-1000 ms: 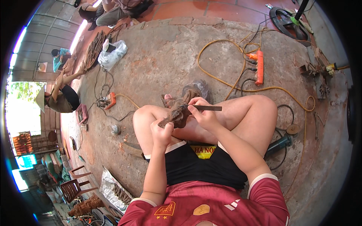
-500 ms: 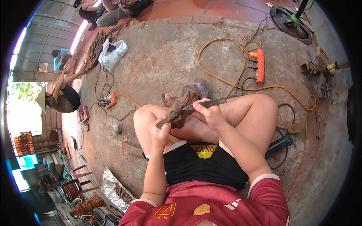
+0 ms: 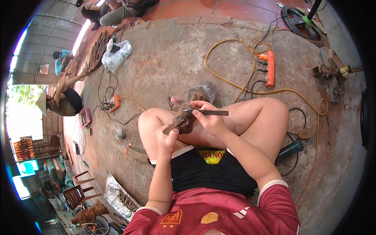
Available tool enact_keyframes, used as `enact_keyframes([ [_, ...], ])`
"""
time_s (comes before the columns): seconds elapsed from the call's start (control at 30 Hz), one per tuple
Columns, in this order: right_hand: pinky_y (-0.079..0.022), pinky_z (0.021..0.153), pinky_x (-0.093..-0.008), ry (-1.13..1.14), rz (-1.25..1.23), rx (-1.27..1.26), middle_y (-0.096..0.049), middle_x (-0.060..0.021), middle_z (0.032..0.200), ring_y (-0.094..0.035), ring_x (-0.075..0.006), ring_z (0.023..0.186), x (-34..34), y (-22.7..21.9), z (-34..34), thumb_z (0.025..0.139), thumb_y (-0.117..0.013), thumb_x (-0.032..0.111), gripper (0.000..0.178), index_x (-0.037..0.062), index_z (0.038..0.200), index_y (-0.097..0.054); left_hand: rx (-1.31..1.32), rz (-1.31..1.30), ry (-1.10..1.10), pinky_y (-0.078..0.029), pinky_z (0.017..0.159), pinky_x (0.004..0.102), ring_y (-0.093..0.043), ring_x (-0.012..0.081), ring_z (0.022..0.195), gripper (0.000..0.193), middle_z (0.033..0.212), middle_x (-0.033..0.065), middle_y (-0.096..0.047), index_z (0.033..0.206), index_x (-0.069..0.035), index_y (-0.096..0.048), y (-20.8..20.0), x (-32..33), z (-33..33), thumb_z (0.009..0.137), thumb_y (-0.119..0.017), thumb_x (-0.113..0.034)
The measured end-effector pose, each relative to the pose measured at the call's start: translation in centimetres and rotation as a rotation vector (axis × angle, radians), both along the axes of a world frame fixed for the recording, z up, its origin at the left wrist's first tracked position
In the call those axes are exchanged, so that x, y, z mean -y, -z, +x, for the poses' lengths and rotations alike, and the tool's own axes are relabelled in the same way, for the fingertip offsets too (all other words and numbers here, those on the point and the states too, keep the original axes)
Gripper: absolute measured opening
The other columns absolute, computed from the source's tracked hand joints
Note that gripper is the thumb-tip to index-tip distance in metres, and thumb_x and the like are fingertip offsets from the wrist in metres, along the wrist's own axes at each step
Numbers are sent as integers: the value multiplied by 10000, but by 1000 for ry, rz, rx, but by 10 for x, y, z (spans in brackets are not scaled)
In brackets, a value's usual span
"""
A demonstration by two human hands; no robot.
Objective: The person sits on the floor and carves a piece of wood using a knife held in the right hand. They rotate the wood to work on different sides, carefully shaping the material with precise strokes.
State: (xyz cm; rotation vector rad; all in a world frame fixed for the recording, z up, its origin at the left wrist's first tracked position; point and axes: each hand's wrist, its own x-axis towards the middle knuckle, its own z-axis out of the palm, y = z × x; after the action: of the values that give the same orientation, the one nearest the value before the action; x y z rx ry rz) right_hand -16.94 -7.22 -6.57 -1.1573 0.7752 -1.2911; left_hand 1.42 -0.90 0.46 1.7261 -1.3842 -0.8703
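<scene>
I sit cross-legged on the floor with a dark brown carved piece of wood [image 3: 183, 122] over my legs. My left hand [image 3: 167, 141] is closed round its near end. In my right hand [image 3: 210, 122] is a flat, dark carving blade [image 3: 217, 112], pinched between thumb and fingers. Its bright tip touches or nearly touches the top of the wood; exact contact cannot be made out. The other end sticks out to the right, past my fingers. Just beyond my legs lies a brown lump [image 3: 199, 94] beside clear plastic [image 3: 209, 88].
An orange power strip [image 3: 270, 69] with a looping yellow cord lies ahead right, another power strip [image 3: 115, 103] at left. A green power tool [image 3: 291, 150] sits by my right thigh. Left are a glass jar [image 3: 119, 134] and a white sack [image 3: 113, 196]. Other people sit farther off.
My right hand has moved slightly left and turned the blade, so it now shows as a narrow strip lying nearly level. My left hand keeps its grip on the wood.
</scene>
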Motion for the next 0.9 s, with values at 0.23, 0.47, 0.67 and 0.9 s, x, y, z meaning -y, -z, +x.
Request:
enact_keyframes([
  [0.23,-487,940,-350,-139,213,45,-643,-186,1229,-621,-209,1065,0,-5,-8,931,-675,84,250,35,730,-535,151,-135,76,-446,500,321,-548,153,489,229,535,101,-588,632,52,-596,9,-7,0,762,-592,-136],
  [0.47,-480,830,-299,-54,-18,-69,-653,-164,1230,-598,-126,945,-5,-1,-4,952,-661,125,233,35,765,-554,22,-2,-27,-443,495,317,-541,145,482,234,526,88,-577,627,54,-596,6,-5,-3,764,-588,-137],
  [0.67,-427,683,-256,-11,83,-129,-690,-93,1030,-469,-58,752,-9,-2,0,991,-626,192,228,25,838,-598,-23,28,-45,-439,492,304,-536,133,484,231,528,70,-584,629,54,-605,-5,-1,-10,766,-586,-130],
  [0.9,-433,675,-256,-34,21,-34,-720,-115,1019,-507,-59,764,-4,-2,-9,986,-636,209,258,32,818,-551,56,-18,-16,-434,486,303,-535,129,484,228,527,72,-580,635,56,-606,-4,-1,-8,768,-588,-127],
])
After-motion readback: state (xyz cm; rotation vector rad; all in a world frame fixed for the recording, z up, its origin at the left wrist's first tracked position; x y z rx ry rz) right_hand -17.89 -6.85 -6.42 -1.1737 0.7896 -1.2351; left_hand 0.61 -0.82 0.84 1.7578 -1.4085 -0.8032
